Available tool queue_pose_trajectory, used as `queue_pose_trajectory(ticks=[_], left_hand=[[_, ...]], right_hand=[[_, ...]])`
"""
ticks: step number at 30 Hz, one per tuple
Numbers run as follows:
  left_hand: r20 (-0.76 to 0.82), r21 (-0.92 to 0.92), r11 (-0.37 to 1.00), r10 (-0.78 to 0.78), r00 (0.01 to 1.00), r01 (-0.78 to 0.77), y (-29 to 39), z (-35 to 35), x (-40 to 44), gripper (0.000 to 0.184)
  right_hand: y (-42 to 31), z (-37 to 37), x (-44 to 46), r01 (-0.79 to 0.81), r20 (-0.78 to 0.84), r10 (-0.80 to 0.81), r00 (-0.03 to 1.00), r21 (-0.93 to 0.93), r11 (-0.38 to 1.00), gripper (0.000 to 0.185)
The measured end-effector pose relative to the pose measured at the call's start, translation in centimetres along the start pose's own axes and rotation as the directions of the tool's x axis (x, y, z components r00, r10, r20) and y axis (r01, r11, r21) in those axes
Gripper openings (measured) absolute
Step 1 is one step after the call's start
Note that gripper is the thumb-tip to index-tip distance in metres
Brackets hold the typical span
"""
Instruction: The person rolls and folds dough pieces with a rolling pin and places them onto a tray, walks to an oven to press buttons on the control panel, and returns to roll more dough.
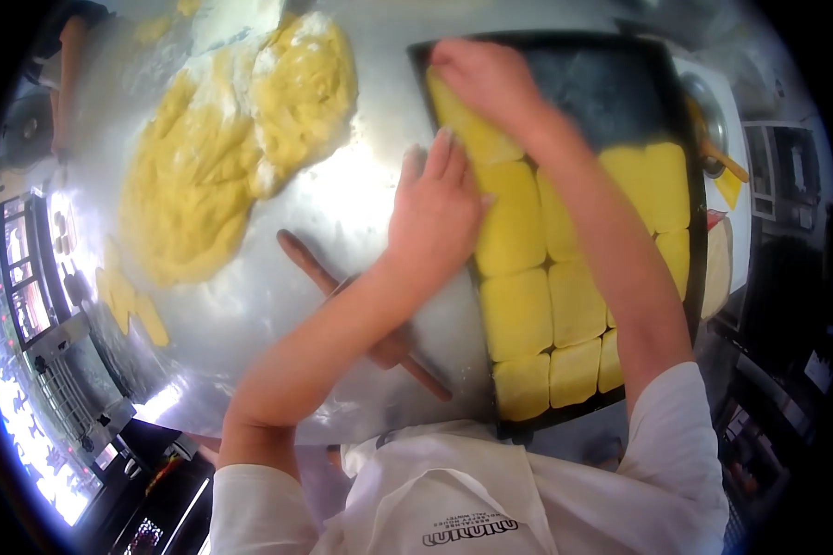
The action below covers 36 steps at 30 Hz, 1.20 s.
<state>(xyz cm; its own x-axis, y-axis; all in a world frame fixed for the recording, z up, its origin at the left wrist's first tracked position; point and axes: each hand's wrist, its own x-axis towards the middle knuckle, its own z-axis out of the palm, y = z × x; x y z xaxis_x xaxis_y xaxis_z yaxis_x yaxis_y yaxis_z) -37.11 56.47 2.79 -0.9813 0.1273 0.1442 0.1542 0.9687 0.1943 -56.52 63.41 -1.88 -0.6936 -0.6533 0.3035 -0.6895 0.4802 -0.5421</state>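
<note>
A black tray (703, 264) holds rows of flat yellow dough pieces (514, 217), with its dark bottom bare at the upper right. My right hand (486, 79) is at the tray's upper left corner, its fingers closed on the far end of a dough piece (467, 120). My left hand (440, 203) lies at the tray's left edge near the lower end of that piece, fingers stretched out, thumb toward the dough. Beneath my left forearm a wooden rolling pin (393, 350) lies slanted on the metal table (370, 120).
A large floured dough mass (194, 185) lies at the upper left, beside a pale scraper-like sheet (236, 20). Small dough strips (131, 301) are at the left. Right of the tray are a round metal pan (703, 97) and a wooden handle (724, 159). Another person's arm (68, 79) shows at the upper left.
</note>
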Motion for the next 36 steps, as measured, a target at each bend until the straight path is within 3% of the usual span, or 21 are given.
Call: queue_pose_trajectory(ticks=[7,9,10,13,17,20,26,29,32,34,36], left_hand=[[0.032,-0.008,1.000,-0.002,0.999,0.003,0.2,-0.6,0.4,0.051],[0.078,-0.038,0.999,-0.017,0.997,0.020,0.0,-1.2,1.0,0.052],[0.027,-0.016,1.000,-0.007,1.000,0.007,-0.2,-1.0,1.2,0.053],[-0.067,0.028,1.000,0.011,0.998,-0.009,-1.4,-0.2,2.6,0.058],[-0.019,0.038,0.999,-0.020,1.000,0.020,-2.9,-0.1,5.1,0.063],[-0.020,0.097,0.995,-0.010,1.000,0.012,-3.6,1.1,6.1,0.068],[0.104,0.117,0.991,-0.075,0.992,0.063,-2.8,0.6,6.8,0.070],[0.098,0.032,0.999,-0.035,0.995,0.032,-3.3,0.6,6.8,0.062],[0.040,-0.079,0.996,0.036,0.999,-0.033,-4.6,-0.7,6.6,0.049],[-0.062,-0.045,0.994,0.093,0.994,-0.096,-5.0,-2.1,5.5,0.043],[0.008,-0.027,0.992,0.124,0.992,-0.124,-5.5,-2.2,4.2,0.039]], right_hand=[[-0.1,0.3,-0.5,-0.100,-0.047,0.099,0.994,-0.014,0.995,0.018],[0.0,0.3,-0.8,-0.066,-0.081,0.067,0.994,0.015,0.998,0.019],[0.1,0.2,-0.9,-0.048,-0.097,0.050,0.994,0.029,0.998,0.020],[-0.3,-2.1,-2.1,-0.231,-0.095,0.262,0.960,0.255,0.939,0.023],[1.1,-4.6,-3.1,-0.100,-0.099,0.099,0.990,-0.004,0.995,0.025],[2.2,-3.4,-3.5,0.014,-0.135,-0.023,0.991,-0.061,0.998,0.024],[3.0,-2.2,-3.8,-0.003,-0.133,-0.013,0.991,-0.117,0.993,0.021],[3.2,-2.4,-4.1,-0.001,-0.208,-0.013,0.978,-0.063,0.998,0.020],[2.1,-4.5,-4.8,-0.064,-0.241,0.086,0.967,0.098,0.993,0.019],[1.4,-5.3,-6.2,-0.244,-0.123,0.312,0.942,0.388,0.889,0.019],[0.6,-6.3,-7.2,-0.390,0.046,0.461,0.886,0.612,0.688,0.018]])
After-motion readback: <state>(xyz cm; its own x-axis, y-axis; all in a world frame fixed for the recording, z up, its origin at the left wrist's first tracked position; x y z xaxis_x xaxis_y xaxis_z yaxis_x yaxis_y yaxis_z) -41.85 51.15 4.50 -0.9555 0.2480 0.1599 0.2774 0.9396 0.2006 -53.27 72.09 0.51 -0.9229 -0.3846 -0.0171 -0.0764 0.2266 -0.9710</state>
